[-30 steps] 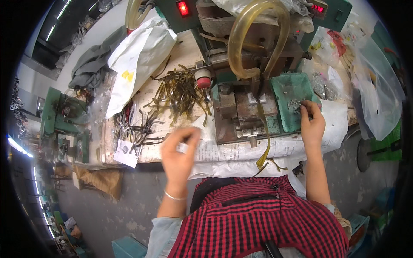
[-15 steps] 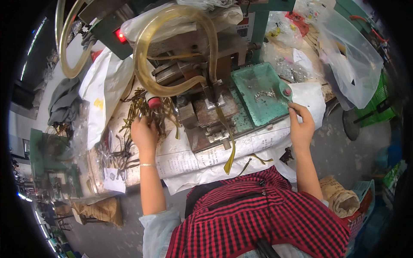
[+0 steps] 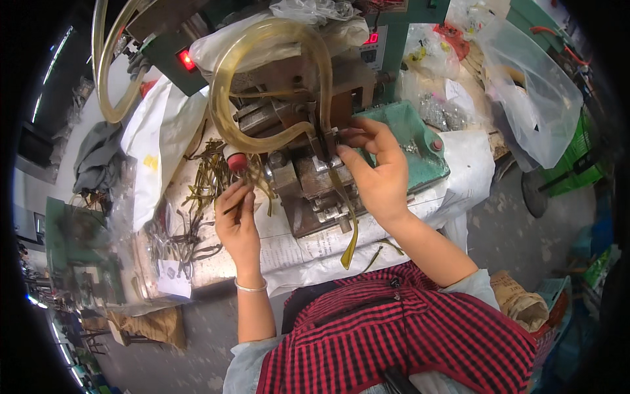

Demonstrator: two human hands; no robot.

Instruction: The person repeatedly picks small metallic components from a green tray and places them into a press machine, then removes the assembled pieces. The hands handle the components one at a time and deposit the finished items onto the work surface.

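An olive eyeglass temple (image 3: 350,244) lies in the clamp of a bench press (image 3: 303,180), its wide curved end hanging toward me over the front. My right hand (image 3: 382,172) reaches over the press, thumb and fingers bent together at the metal head just above the clamp; whatever they pinch is hidden. Left of the press, my left hand (image 3: 239,226) is closed with a thin dark strip (image 3: 231,210) between its fingers, below a red-tipped nozzle (image 3: 237,161). Beside it lies a pile of olive temples (image 3: 209,172).
A green metal tray (image 3: 430,164) with small metal parts sits right of the press. A thick yellowish hose (image 3: 220,85) loops above it. Darker temples (image 3: 191,240) lie at the left. Clear plastic bags (image 3: 535,92) hang at the far right.
My right hand has moved left from the tray's right corner to the press head. My left hand has drawn back toward me from the temple pile with a thin strip in it.
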